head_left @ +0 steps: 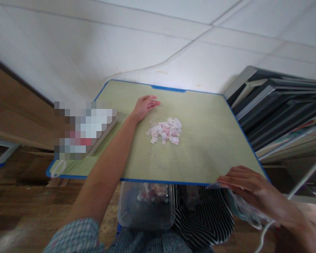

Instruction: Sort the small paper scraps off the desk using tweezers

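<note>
The left hand [144,106] lies open and empty on the pale green, blue-edged table [210,140], just beside a small heap of pink-and-white paper scraps [165,131]. The right hand [249,186] pinches a thin clear plastic bag [243,207] at the table's near edge.

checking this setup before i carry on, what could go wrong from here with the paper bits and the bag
The pile of paper bits lies loose on the table; the left hand, resting just behind it, could scatter pieces with a sweep. The right hand grips a thin plastic bag at the table's near edge, so anything slid across may miss it. The clear tub below covers only part of that edge.
</note>
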Demonstrator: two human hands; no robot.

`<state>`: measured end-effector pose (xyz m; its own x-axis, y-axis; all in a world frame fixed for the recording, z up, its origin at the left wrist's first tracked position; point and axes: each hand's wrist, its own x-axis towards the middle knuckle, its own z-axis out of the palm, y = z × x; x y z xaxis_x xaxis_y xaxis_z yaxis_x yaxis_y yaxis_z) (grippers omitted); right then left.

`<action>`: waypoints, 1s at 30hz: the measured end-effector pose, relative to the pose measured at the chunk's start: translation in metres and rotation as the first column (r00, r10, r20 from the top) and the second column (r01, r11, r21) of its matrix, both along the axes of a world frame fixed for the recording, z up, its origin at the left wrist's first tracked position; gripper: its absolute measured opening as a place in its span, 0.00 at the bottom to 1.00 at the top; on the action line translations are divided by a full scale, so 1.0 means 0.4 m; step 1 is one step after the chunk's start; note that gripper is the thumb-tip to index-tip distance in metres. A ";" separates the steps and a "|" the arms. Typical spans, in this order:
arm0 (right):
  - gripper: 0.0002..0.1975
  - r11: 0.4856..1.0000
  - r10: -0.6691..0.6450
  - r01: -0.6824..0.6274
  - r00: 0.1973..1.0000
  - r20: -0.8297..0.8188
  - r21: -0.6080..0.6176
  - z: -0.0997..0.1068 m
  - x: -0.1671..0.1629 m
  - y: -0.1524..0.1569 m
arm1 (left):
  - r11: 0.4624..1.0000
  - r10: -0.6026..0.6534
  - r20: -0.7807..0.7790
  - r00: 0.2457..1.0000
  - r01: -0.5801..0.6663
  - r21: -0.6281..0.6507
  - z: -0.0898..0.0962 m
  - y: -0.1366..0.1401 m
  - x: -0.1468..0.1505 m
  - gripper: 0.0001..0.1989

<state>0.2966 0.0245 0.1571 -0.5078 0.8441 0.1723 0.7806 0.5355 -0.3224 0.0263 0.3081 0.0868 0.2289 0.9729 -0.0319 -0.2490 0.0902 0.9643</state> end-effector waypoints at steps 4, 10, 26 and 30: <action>0.10 0.985 -0.151 0.155 0.987 -0.059 0.076 -0.041 -0.043 0.033 | 1.000 -0.006 -0.001 1.000 0.006 0.005 -0.003 0.003 -0.001 0.10; 0.11 0.930 -0.358 0.367 0.898 -0.255 -0.013 -0.122 -0.189 0.129 | 1.000 0.000 0.033 0.999 0.000 -0.006 -0.011 0.007 0.002 0.09; 0.10 0.987 -0.035 0.001 0.976 -0.213 -0.160 -0.107 -0.361 0.264 | 1.000 -0.015 0.044 0.999 0.015 -0.012 -0.005 0.005 0.002 0.10; 0.10 0.981 0.022 -0.061 0.978 -0.209 -0.183 -0.108 -0.360 0.229 | 1.000 -0.021 0.056 0.998 0.022 -0.015 -0.005 0.004 0.001 0.09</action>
<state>0.1526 0.1160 0.1138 -0.5133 0.8502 0.1172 0.6658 0.4806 -0.5707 0.0265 0.3097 0.0848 0.2515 0.9673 -0.0333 -0.3001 0.1107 0.9475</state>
